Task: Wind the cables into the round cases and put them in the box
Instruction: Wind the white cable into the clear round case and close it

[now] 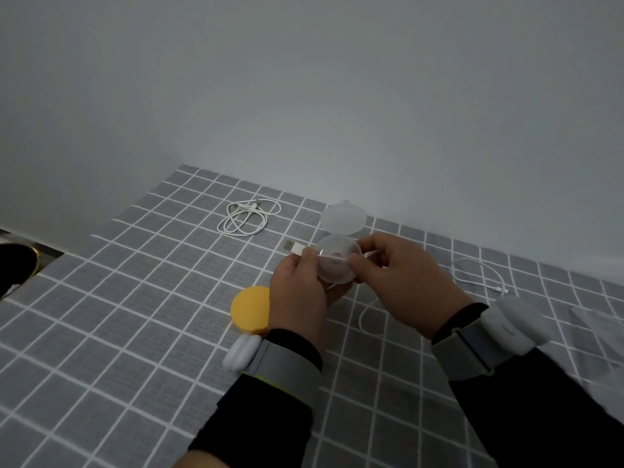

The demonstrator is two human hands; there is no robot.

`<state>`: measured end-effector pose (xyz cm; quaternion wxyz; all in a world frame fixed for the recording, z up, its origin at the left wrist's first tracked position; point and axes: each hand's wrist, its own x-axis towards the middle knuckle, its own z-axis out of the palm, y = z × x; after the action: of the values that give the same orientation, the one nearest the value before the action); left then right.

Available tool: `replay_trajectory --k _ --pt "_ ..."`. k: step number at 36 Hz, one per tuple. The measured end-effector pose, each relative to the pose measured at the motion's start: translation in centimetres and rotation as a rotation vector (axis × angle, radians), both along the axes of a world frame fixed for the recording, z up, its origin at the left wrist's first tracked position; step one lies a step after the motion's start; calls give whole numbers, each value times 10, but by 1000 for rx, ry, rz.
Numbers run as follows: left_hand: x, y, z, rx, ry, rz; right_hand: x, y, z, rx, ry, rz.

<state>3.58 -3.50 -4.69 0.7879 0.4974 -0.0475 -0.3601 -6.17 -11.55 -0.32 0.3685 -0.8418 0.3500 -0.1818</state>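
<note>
My left hand (300, 292) holds a clear round case (336, 260) above the table, with a white USB plug (294, 247) sticking out past its thumb. My right hand (401, 282) pinches the white cable (479, 275) at the case's right rim. That cable trails off to the right across the cloth and loops below the hands. A translucent round lid (342, 217) lies just behind the case. A second white cable (248, 217) lies coiled at the far middle. A yellow round case (250, 310) sits by my left wrist.
The table carries a grey cloth with a white grid (135, 298). A grey wall rises right behind it. A dark round object (17, 265) stands off the table's left edge. A clear plastic thing (594, 329) lies at the right edge.
</note>
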Motion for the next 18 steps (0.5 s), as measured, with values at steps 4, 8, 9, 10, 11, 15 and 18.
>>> replay_trajectory --k 4,8,9,10,11,15,18 --pt "1 0 -2 -5 14 17 -2 0 -4 43 -31 -34" --pt "1 -1 -3 -7 -22 33 -3 0 -7 88 -77 -60" --pt "2 -2 -4 0 -40 36 -3 0 -7 93 -83 -59" --pt "2 -2 -4 10 -54 40 -3 1 -7 94 -87 -57" --pt "2 -2 -5 19 -64 46 -2 1 -6 89 -91 -54" --pt "3 0 -4 26 -56 59 -1 4 -3 71 -96 -21" --pt "1 1 0 29 -40 63 -2 5 -2 84 -88 8"
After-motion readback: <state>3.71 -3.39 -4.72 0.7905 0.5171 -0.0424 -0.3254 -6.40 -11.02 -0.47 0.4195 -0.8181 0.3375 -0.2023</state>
